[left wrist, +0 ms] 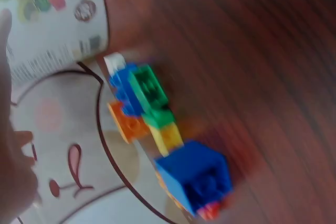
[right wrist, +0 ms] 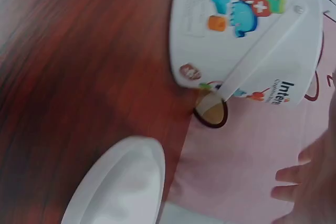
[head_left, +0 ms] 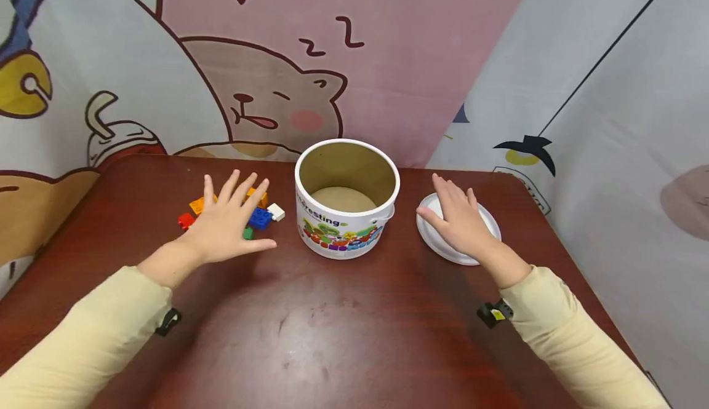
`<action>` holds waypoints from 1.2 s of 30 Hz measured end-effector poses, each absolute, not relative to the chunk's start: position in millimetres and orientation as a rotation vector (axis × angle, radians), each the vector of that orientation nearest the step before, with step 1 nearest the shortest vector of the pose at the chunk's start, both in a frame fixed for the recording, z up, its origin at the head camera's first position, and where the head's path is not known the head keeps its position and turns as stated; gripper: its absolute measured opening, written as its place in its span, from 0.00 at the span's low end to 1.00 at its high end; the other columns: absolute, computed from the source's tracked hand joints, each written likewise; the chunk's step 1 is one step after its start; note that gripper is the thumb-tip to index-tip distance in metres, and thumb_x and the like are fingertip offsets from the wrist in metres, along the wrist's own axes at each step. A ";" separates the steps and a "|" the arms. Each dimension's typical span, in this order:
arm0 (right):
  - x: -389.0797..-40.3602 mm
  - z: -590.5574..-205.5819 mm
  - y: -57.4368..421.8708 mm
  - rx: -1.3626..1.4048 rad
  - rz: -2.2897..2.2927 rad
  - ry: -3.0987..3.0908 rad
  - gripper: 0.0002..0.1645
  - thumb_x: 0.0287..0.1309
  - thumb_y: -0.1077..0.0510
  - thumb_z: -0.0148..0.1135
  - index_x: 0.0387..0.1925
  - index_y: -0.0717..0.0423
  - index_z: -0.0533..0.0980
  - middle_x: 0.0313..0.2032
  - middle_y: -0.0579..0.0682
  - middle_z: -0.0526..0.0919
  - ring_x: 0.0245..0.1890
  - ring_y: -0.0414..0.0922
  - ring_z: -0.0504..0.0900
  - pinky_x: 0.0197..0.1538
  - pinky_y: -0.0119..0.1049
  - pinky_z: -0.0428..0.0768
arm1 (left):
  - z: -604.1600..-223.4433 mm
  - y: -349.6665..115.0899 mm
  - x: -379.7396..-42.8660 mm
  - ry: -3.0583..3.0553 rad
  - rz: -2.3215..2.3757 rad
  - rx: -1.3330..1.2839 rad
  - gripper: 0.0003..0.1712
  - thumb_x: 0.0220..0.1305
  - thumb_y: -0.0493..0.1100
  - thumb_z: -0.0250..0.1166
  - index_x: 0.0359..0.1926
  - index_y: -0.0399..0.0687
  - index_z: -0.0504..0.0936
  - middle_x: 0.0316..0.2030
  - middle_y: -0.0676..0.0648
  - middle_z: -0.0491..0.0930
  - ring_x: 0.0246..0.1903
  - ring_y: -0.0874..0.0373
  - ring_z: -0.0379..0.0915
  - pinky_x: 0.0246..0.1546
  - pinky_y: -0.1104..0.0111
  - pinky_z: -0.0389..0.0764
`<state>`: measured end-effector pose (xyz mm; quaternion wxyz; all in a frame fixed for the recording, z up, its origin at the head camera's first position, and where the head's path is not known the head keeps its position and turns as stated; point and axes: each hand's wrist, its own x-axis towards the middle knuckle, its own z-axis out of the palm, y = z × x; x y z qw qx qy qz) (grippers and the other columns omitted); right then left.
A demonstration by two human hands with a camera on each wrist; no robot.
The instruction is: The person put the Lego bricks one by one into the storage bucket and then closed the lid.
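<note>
My left hand [head_left: 221,227], fingers spread, hovers over a small group of toy building bricks and holds nothing. Among them are a blue brick [head_left: 259,218], a white brick [head_left: 276,212], a red brick [head_left: 186,221] and an orange brick [head_left: 197,205]; the left wrist view also shows a green brick [left wrist: 148,87] and a yellow brick [left wrist: 167,138]. On the right, my right hand [head_left: 460,221] is held above a round white lid [head_left: 490,221], fingers extended, gripping nothing. Between the hands stands an upright white bucket [head_left: 340,237] without its cover, its inside bare.
The dark red-brown table [head_left: 332,335] ends at the back against a cartoon-printed cloth [head_left: 415,58]. The bucket's white handle [right wrist: 262,51] hangs down along its side. Dark wrist devices show at both cuffs.
</note>
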<state>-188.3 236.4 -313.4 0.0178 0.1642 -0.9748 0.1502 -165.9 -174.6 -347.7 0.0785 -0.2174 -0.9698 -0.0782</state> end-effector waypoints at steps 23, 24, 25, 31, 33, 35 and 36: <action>-229.6 -319.0 196.9 0.315 1.794 -2.680 0.43 0.61 0.60 0.55 0.72 0.60 0.46 0.69 0.63 0.56 0.69 0.57 0.57 0.69 0.51 0.57 | -368.5 -251.9 -148.5 -2.913 -0.809 -0.221 0.54 0.44 0.55 0.75 0.67 0.43 0.56 0.57 0.32 0.59 0.52 0.37 0.63 0.46 0.42 0.74; -230.8 -320.3 197.1 0.326 1.806 -2.671 0.43 0.60 0.61 0.55 0.72 0.60 0.46 0.69 0.62 0.56 0.69 0.57 0.57 0.69 0.51 0.57 | -370.5 -254.0 -147.2 -2.911 -0.829 -0.217 0.54 0.44 0.55 0.75 0.66 0.42 0.56 0.56 0.32 0.60 0.51 0.37 0.65 0.45 0.43 0.75; -232.1 -321.9 197.7 0.337 1.815 -2.665 0.43 0.60 0.62 0.55 0.72 0.60 0.47 0.69 0.63 0.56 0.69 0.57 0.57 0.69 0.51 0.58 | -372.6 -256.0 -146.0 -2.909 -0.848 -0.213 0.53 0.45 0.55 0.74 0.66 0.40 0.56 0.55 0.32 0.60 0.50 0.37 0.66 0.44 0.44 0.76; -239.9 -331.1 202.2 0.428 1.868 -2.659 0.42 0.60 0.64 0.55 0.72 0.57 0.49 0.69 0.60 0.57 0.68 0.56 0.60 0.68 0.51 0.59 | -384.7 -266.1 -140.3 -2.903 -0.939 -0.167 0.50 0.47 0.57 0.72 0.61 0.33 0.58 0.50 0.32 0.64 0.46 0.39 0.69 0.43 0.46 0.77; -241.8 -332.8 202.5 0.467 1.889 -2.660 0.41 0.60 0.64 0.55 0.72 0.55 0.50 0.69 0.59 0.58 0.67 0.56 0.61 0.68 0.51 0.60 | -388.2 -268.7 -139.0 -2.914 -0.956 -0.134 0.48 0.48 0.57 0.72 0.59 0.32 0.59 0.48 0.32 0.67 0.45 0.40 0.69 0.44 0.46 0.76; -243.6 -333.7 202.2 0.494 1.908 -2.660 0.41 0.60 0.65 0.55 0.72 0.55 0.51 0.69 0.60 0.59 0.67 0.56 0.61 0.67 0.50 0.61 | -391.7 -271.1 -138.3 -2.927 -0.961 -0.106 0.47 0.49 0.57 0.71 0.58 0.32 0.60 0.47 0.32 0.69 0.45 0.40 0.70 0.45 0.46 0.76; -244.4 -333.8 201.8 0.507 1.913 -2.663 0.40 0.60 0.65 0.55 0.72 0.55 0.51 0.68 0.60 0.60 0.67 0.56 0.62 0.67 0.49 0.61 | -393.3 -272.4 -138.0 -2.936 -0.961 -0.095 0.46 0.50 0.57 0.71 0.57 0.32 0.60 0.47 0.32 0.70 0.44 0.40 0.70 0.45 0.47 0.76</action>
